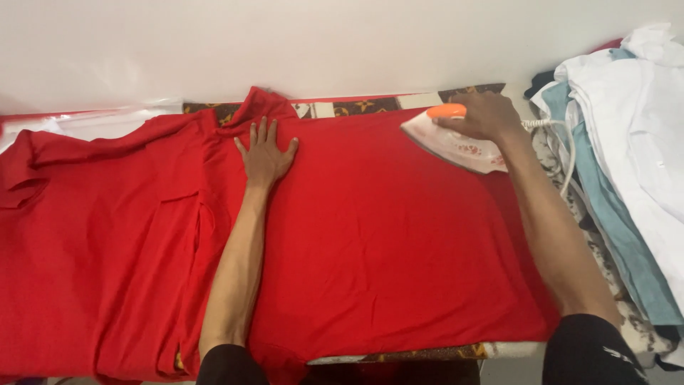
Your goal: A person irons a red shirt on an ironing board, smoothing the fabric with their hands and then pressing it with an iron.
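Left hand (265, 155) fingers spread flat on red shirt (377, 235); right hand (484, 114) fingers grip iron (456, 146)

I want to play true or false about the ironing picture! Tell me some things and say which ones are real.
1. The right hand grips an iron with an orange handle. True.
2. The left hand is holding a cup. False: it lies flat, fingers spread, on the red shirt.
3. The shirt on the board is blue. False: it is red.
4. A pile of white and light blue clothes sits to the right. True.
5. The iron rests near the far right end of the red shirt. True.
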